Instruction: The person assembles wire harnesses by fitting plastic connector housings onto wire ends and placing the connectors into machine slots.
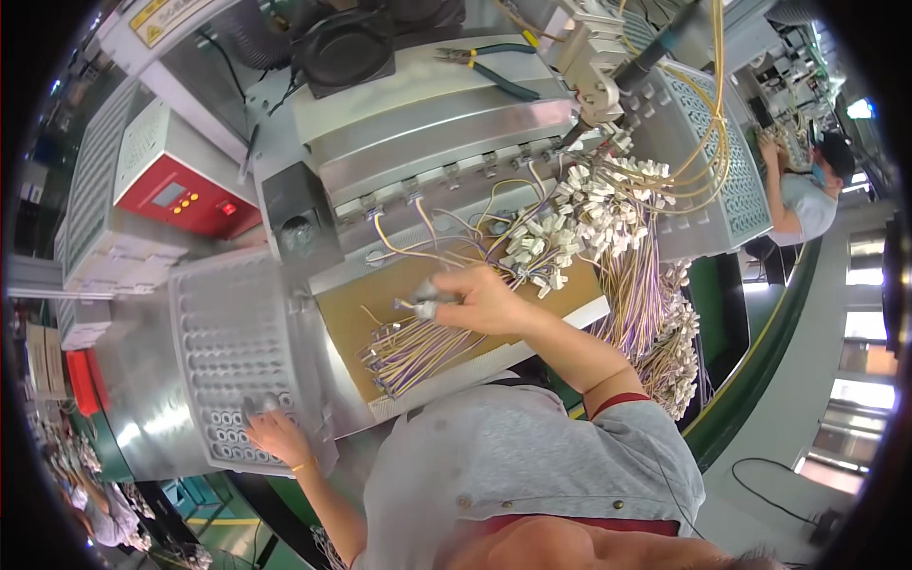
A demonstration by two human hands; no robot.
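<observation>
My right hand (pixel 480 299), with grey covers on its fingertips, is closed in a pinch over the brown work board (pixel 347 313). A thin wire with a small terminal end (pixel 404 304) sticks out from between its fingers. Just below lies a bundle of yellow and purple wires (pixel 423 356), their small ends pointing left. My left hand (pixel 277 435), also with covered fingertips, rests with fingers apart on the perforated metal cover (pixel 233 370); nothing shows in it. Several wires (pixel 380 228) run from the clips of the metal fixture (pixel 437 195) at the board's far side.
White connectors (pixel 570 223) on wires heap up at right, with a long bundle (pixel 632 294) hanging over the edge. Pliers (pixel 494 66) lie on top of the machine. A red-fronted control box (pixel 185 195) stands at left, a black fan (pixel 342 52) behind. A co-worker (pixel 807 185) sits far right.
</observation>
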